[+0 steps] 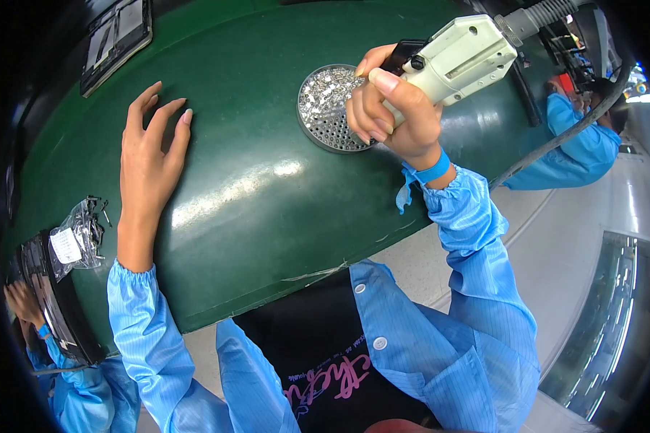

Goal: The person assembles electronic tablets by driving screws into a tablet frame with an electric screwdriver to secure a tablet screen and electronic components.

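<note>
In my right hand [401,108] is a pale electric screwdriver [466,61], the fingers and thumb wrapped round its narrower end. A ribbed sleeve and cord run from its other end toward the upper right. Partly behind the fingers lies a round grey dish [309,133] with a perforated plate, heaped with small silvery screws [330,90]. The screwdriver's tip is hidden, and I cannot tell whether it touches the dish. My left hand [150,148] is held over the green table with its fingers apart and nothing in it.
A clear bag [76,242] of small dark parts lies at the left, beside a black tray [65,310]. A framed panel [115,43] is at the far left. Co-workers in blue sleeves [567,155] sit at both sides. A grey cable [556,141] hangs at the right.
</note>
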